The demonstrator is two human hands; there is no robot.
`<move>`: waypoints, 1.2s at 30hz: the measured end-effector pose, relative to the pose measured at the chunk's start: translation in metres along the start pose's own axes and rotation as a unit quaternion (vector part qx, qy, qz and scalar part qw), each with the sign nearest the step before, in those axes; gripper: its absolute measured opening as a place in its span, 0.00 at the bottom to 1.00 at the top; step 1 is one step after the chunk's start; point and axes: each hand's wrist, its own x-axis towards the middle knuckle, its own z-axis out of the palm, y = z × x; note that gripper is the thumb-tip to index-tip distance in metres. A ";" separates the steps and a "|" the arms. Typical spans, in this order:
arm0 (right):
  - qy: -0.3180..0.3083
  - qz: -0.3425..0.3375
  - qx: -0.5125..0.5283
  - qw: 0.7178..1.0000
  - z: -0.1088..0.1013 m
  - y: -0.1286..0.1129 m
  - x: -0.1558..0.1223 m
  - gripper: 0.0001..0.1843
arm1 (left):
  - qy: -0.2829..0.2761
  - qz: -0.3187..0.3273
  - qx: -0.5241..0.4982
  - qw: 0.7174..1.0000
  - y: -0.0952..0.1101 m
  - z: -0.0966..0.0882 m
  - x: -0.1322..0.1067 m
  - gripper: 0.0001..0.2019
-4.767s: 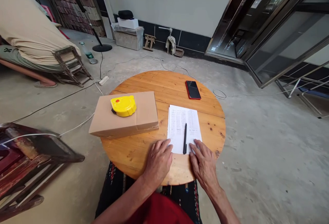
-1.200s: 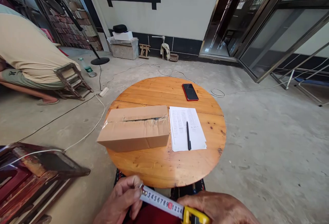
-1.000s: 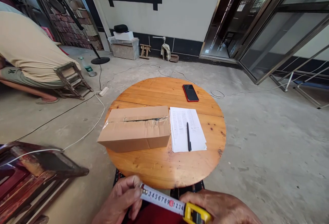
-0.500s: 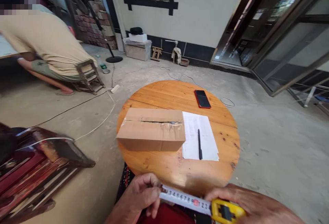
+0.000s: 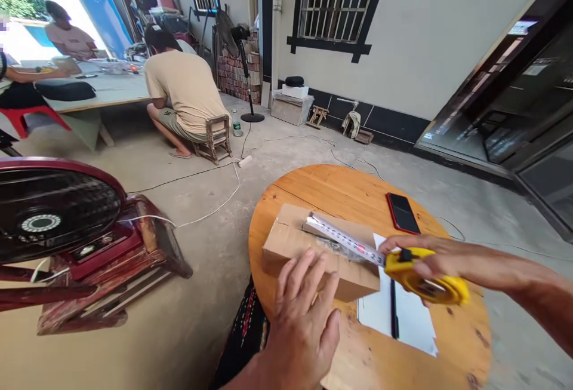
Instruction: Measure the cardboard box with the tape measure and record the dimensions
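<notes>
Head view: gripping yellow plastic tape measure point(image 5: 436, 287) in right hand point(image 5: 447, 257), near brown cardboard box point(image 5: 347, 269), with left hand's point(image 5: 304, 321) fingers spread, holding nothing; best align printed metal blade point(image 5: 344, 240) with long edge.

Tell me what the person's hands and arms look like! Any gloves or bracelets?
No gloves! The bare left hand and bare right hand show no rings. The bare left forearm and bare right forearm show no sleeves, bracelets or watches.
</notes>
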 end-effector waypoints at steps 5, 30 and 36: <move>-0.074 -0.048 -0.038 0.995 -0.011 -0.049 0.060 0.28 | -0.023 -0.028 0.030 0.999 -0.008 0.013 0.008 0.15; -0.105 0.017 0.036 0.994 -0.040 0.034 0.018 0.29 | 0.042 0.027 0.045 0.998 -0.019 0.022 0.008 0.10; -0.087 0.015 0.028 0.996 -0.037 0.034 0.019 0.26 | 0.049 0.040 0.061 0.996 -0.020 0.024 0.008 0.09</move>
